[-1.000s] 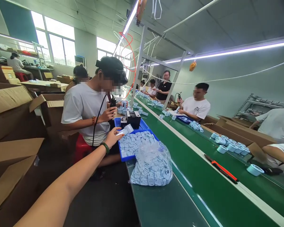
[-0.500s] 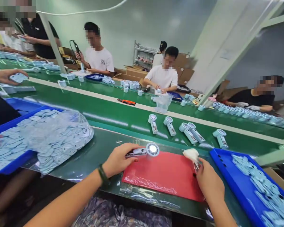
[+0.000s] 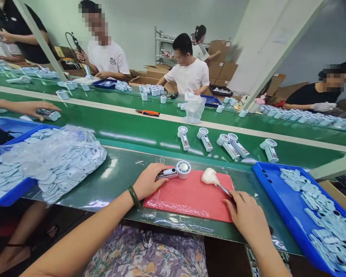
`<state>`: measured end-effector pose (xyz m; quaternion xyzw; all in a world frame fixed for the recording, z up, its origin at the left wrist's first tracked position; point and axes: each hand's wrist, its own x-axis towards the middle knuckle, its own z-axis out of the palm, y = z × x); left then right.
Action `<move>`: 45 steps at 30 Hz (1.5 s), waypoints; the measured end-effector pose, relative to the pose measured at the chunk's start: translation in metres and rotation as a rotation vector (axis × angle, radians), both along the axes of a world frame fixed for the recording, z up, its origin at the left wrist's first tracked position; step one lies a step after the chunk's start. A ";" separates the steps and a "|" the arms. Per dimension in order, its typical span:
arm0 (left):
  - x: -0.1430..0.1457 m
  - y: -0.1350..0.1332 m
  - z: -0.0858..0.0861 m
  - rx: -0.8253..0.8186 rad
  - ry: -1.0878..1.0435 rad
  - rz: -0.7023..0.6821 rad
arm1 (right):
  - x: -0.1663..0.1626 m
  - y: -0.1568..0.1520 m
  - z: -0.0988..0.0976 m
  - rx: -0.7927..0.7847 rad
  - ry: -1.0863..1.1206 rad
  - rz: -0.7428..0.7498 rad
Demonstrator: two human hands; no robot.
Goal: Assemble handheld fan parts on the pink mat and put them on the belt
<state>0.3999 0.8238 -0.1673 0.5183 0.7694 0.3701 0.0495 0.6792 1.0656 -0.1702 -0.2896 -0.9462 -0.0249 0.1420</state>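
The left hand [image 3: 148, 181] is curled around the handle of a small fan [image 3: 173, 174] and holds it tight. The fan's long side runs left to right, and its round head [image 3: 183, 169] is on the right, at the far edge of a red mat [image 3: 187, 204]. The right hand [image 3: 243, 217] is closed on a thin metal stick [image 3: 225, 190]. A white fluffy lump [image 3: 210, 176] sits at the stick's tip, on the mat, between the fan's head and the right hand. It is near the fan but not touching it. The mat is open in front of the fan. A blue tray [image 3: 262, 181] of pale blue pieces [image 3: 314, 204] is to the right, and a clear bag [image 3: 66, 165] is to the left.
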 end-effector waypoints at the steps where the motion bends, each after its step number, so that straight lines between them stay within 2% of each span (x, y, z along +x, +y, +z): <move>1: 0.000 0.001 0.000 0.002 -0.008 -0.004 | 0.006 0.001 0.000 -0.026 -0.011 -0.013; 3: -0.001 0.003 0.000 0.014 -0.020 0.001 | 0.007 -0.005 0.004 -0.134 0.022 -0.037; 5: -0.002 0.005 0.000 0.027 -0.026 0.013 | -0.004 -0.022 0.014 -0.351 0.104 0.014; 8: -0.002 0.006 -0.004 0.038 -0.024 0.017 | -0.034 -0.059 0.032 -0.731 0.246 0.206; 10: -0.003 0.007 -0.008 0.042 -0.022 0.021 | -0.054 -0.080 0.041 -0.804 0.264 0.306; 13: -0.003 0.008 -0.012 0.049 -0.024 0.026 | -0.071 -0.097 0.044 -0.614 0.243 0.377; 17: -0.002 0.009 -0.013 0.066 -0.042 0.019 | -0.071 -0.102 0.036 -0.153 0.037 0.288; 19: -0.002 0.008 -0.013 0.072 -0.053 0.011 | -0.066 -0.100 0.034 -0.040 -0.052 0.285; 22: -0.001 0.008 -0.012 0.073 -0.065 0.003 | -0.061 -0.096 0.036 -0.069 0.027 0.323; 25: -0.001 0.007 -0.013 0.076 -0.073 -0.001 | -0.062 -0.093 0.034 -0.049 0.102 0.287; 30: 0.000 0.006 -0.011 0.079 -0.063 -0.018 | -0.058 -0.094 0.022 0.092 -0.116 0.320; 32: 0.000 0.006 -0.010 0.082 -0.071 -0.019 | -0.054 -0.094 0.024 0.043 -0.090 0.304; 36: 0.000 0.005 -0.008 0.080 -0.081 0.001 | -0.050 -0.090 0.037 -0.141 0.129 0.250; 40: 0.000 0.005 -0.008 0.071 -0.077 0.014 | -0.052 -0.087 0.039 -0.198 0.207 0.245; 43: 0.001 0.005 -0.008 0.073 -0.073 0.030 | -0.058 -0.092 0.029 -0.149 0.246 0.304; 45: 0.002 0.006 -0.009 0.080 -0.065 0.043 | -0.064 -0.098 0.022 -0.041 0.199 0.311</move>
